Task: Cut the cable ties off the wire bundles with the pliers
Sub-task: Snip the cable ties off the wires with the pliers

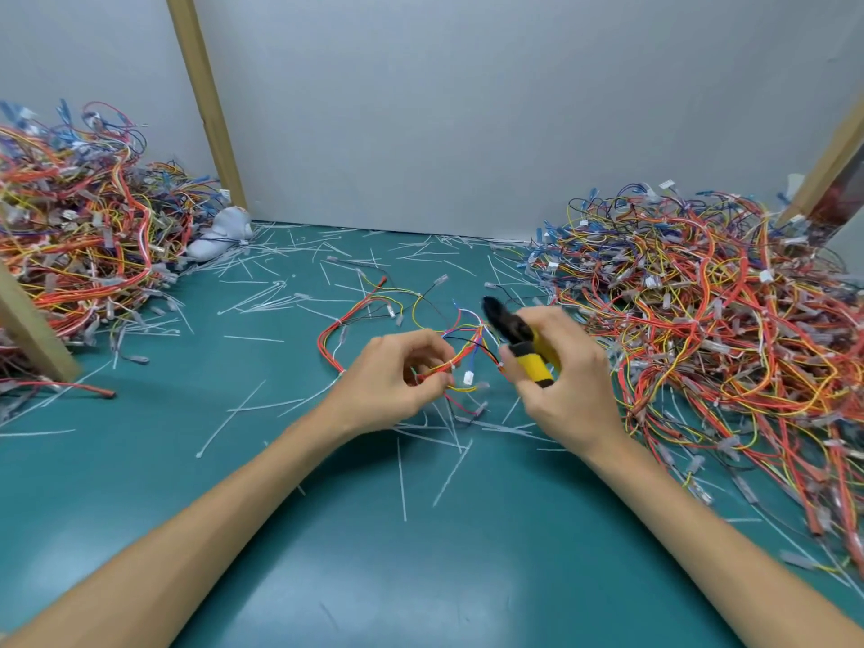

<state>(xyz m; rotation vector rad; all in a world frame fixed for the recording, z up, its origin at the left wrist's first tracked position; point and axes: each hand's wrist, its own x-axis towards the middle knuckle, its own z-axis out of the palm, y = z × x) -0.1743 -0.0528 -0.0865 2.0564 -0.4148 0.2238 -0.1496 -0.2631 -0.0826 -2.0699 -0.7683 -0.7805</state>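
A small wire bundle (460, 341) of red, yellow and blue wires lies on the green mat in the middle. My left hand (397, 381) pinches this bundle where a white cable tie (452, 365) wraps it. My right hand (568, 371) grips the yellow handles of the pliers (519, 336). Their black jaws point up and left, just right of the bundle and above it. A white connector (469, 378) hangs below the pinched spot.
A big pile of wire bundles (729, 329) fills the right side, another pile (79, 222) the far left. Cut white ties (266, 297) litter the green mat (374, 554). Wooden posts (205, 100) stand at back left, front left and right. A white cloth (224, 231) lies by the wall.
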